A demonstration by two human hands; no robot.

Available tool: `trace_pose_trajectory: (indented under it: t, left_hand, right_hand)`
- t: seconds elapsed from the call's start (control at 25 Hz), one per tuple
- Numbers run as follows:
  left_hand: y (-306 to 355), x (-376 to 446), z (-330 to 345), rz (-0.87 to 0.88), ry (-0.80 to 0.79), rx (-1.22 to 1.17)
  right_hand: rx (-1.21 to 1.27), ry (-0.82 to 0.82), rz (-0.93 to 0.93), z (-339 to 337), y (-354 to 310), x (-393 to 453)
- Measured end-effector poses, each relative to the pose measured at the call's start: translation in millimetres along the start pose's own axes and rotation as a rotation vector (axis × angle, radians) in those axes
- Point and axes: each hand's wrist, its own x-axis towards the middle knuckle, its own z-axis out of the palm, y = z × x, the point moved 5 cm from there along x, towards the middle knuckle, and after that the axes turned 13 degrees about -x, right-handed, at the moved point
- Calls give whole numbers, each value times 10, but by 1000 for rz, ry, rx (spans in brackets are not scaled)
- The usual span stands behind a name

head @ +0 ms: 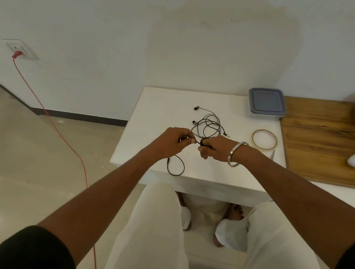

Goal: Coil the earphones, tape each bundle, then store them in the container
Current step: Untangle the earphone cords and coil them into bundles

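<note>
**Both hands closed on one black earphone cable above the white table**

The left hand [173,143] pinched a thin black earphone cable [176,165] between thumb and fingertips, and the right hand [214,146], wearing a plain silver metal bangle [236,154] at the wrist, was curled shut around a small bunch of the same cable. The two hands were close together, almost touching, with a short taut stretch of wire between them. Below the left hand the cable hung down in a loose loop that ended in its plug, resting on the square white table [153,104].

Just beyond the right hand's knuckles lay a second pair of black wired earphones [209,125], uncoiled in a loose tangle, its two earbuds pointing away towards the wall. To the outer side of the right wrist a roll of clear adhesive tape [264,139] lay flat on the table. Farther off past that, at the table's far corner, stood a clear plastic container with a grey-blue lid [266,103], closed, beside a brown wooden board [320,141].
</note>
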Motion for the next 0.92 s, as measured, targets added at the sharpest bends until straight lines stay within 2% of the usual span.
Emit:
trace_pose_trajectory:
  t: [0.12, 0.2, 0.32, 0.48, 0.56, 0.72, 0.84, 0.92]
  left_hand:
    - [-12, -7, -51, 108, 19, 14]
    - [-89, -16, -66, 117, 65, 5]
    - [-179, -66, -34, 57, 119, -99]
    - [-221, -115, 125, -146, 160, -321]
    - [-291, -109, 183, -204, 178, -412]
    - [-308, -110, 286, -166, 68, -400]
    - [-199, -130, 413, -130, -13, -370]
    - [-107, -135, 488, -98, -59, -349]
  right_hand:
    - [245, -75, -16, -4, -125, -35]
    - [449, -112, -23, -39, -248, -80]
    - [856, -167, -37, -89, -447, -130]
    - [1384, -80, -135, -215, -591, -81]
    - [1515, -35, -139, -268, -595, -73]
    - [1714, 119, -159, -404, -514, -89]
    - [1770, 255, -109, -463, -463, -65]
    - [1725, 336, -87, -471, -436, -37]
